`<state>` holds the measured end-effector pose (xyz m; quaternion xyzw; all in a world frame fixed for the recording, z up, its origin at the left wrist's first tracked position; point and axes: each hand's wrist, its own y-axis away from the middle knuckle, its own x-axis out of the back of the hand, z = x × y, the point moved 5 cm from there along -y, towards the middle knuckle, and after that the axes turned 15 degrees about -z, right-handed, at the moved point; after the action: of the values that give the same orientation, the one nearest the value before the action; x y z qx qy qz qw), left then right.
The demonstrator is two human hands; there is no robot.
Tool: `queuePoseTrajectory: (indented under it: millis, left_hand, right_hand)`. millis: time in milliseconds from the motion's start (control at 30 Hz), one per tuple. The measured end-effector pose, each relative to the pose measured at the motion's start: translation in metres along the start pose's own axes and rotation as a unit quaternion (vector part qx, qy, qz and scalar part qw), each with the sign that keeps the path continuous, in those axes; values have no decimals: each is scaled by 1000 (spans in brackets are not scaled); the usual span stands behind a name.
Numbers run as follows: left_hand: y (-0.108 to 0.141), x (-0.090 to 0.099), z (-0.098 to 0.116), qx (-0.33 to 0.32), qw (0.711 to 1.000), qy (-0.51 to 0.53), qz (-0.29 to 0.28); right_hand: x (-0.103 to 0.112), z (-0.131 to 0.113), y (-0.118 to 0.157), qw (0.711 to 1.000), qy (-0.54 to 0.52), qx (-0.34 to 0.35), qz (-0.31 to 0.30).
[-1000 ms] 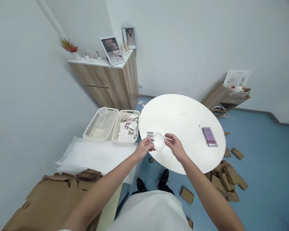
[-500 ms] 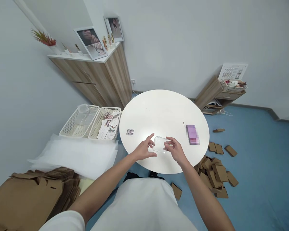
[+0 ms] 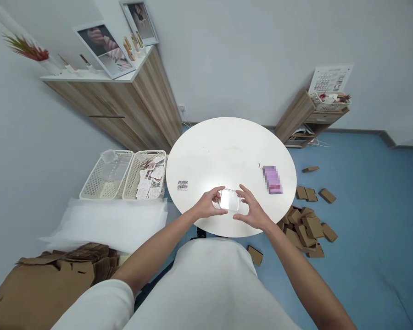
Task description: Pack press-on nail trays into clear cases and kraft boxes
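Grip's just shifted: my left hand [image 3: 205, 206] now clamps the clear case [image 3: 230, 200] over the table [image 3: 227, 146]. Right hand [image 3: 256, 215] has opened, fingertips by its edge, thumb apart. Left looks to be carrying it.

We see pale grey-white walls [image 3: 234, 59] around a blue floor [image 3: 371, 220] edged by a grey skirting. At upper left we have a wood-grain cabinet [image 3: 113, 101] with a white top; at upper right, a small wood-grain shelf unit [image 3: 309, 117] by the wall. Between them, in the centre of the frame, we find a round white table [image 3: 227, 146], its top brightly catching the light.
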<state>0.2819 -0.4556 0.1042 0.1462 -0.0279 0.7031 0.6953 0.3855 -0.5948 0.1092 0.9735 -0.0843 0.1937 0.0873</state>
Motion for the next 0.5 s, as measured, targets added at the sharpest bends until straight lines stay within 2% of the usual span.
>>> queuePoseTrajectory:
  millis: [133, 333, 500]
  left_hand:
    - [-2, -5, -1, -22, 999, 32, -26]
    - [2, -10, -10, -25, 997, 62, -45]
    - [8, -17, -20, -6, 994, 104, -21]
  right_hand:
    - [1, -7, 2, 998, 53, 17, 13]
    - [-4, -7, 4, 999, 40, 27, 25]
    - [-12, 3, 3, 999, 4, 33, 29]
